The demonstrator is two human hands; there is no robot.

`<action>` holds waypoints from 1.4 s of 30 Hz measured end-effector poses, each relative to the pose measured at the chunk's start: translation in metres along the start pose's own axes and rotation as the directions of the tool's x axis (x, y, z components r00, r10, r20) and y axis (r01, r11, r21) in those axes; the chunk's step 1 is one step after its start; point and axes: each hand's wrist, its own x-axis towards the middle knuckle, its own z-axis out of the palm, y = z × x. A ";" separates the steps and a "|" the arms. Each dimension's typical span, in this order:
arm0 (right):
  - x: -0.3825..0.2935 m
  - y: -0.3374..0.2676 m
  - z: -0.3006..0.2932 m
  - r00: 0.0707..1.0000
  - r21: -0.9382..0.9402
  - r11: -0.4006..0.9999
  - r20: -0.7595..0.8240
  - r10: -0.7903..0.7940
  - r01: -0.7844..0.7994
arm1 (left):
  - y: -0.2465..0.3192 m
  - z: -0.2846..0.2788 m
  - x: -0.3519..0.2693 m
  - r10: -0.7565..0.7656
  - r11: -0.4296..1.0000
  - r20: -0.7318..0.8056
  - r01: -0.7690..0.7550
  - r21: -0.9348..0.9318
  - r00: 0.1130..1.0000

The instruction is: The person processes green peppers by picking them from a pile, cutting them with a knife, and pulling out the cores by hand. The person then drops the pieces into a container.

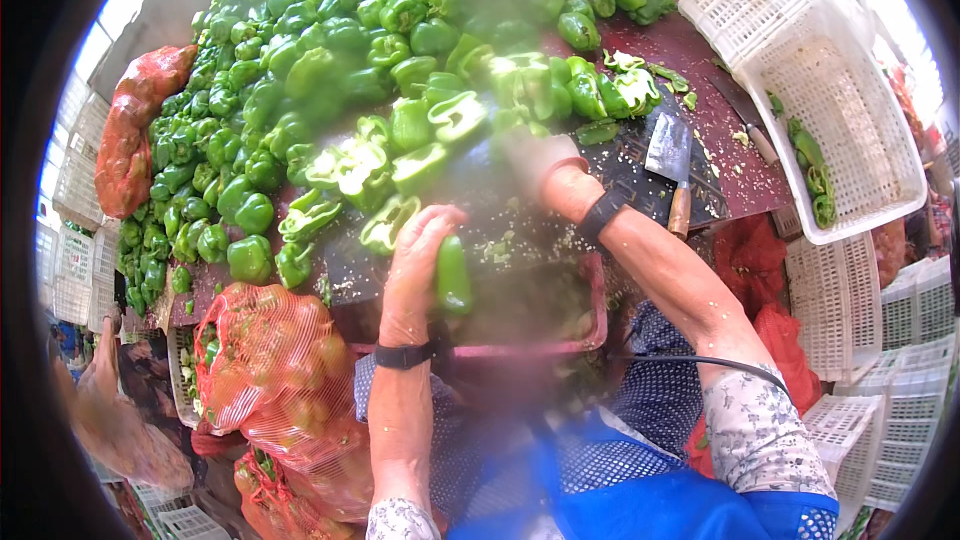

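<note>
My left hand [420, 255] is closed around a piece of green bell pepper [454, 277], over the near edge of a dark cutting board [551, 229] strewn with pale seeds. Gloved and blurred by a smear on the lens, my right hand [536, 157] reaches over the board, close to cut pepper pieces [525, 79]; whether it grips anything is hidden. Halved bell peppers [364, 172] with pale insides lie left of it. A cleaver [669, 150] with a wooden handle rests on the board's right side. Below the board's near edge is a pink-rimmed bin [598, 300], its contents blurred.
Whole green peppers [300, 30] are heaped across the table's far left. A white plastic crate [862, 112] holding pepper scraps stands at right, near a knife [761, 142]. Red mesh sacks [274, 360] stand at lower left; more crates [832, 307] are stacked at right.
</note>
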 end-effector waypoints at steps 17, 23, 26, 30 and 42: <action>-0.087 -0.022 -0.027 0.957 0.771 -0.568 0.245 -0.154 -0.289 | -0.016 0.016 -0.001 0.002 1.000 0.185 -0.006 0.018 0.983; -0.079 -0.021 -0.015 0.986 0.935 -0.346 0.019 -0.167 -0.076 | -0.026 0.022 -0.014 -0.014 0.964 0.291 0.090 -0.249 0.957; -0.080 -0.023 -0.027 0.991 0.935 -0.335 0.083 -0.106 -0.114 | -0.010 0.020 -0.017 -0.035 0.987 0.219 0.069 -0.147 0.975; -0.080 -0.019 -0.003 0.999 0.999 -0.029 0.020 -0.033 -0.021 | 0.008 0.030 -0.016 -0.037 0.999 0.157 0.042 -0.028 0.987; -0.064 0.010 -0.068 0.987 0.615 0.787 0.152 -0.058 -0.049 | -0.007 0.029 -0.030 0.060 0.657 0.374 0.246 -0.713 0.925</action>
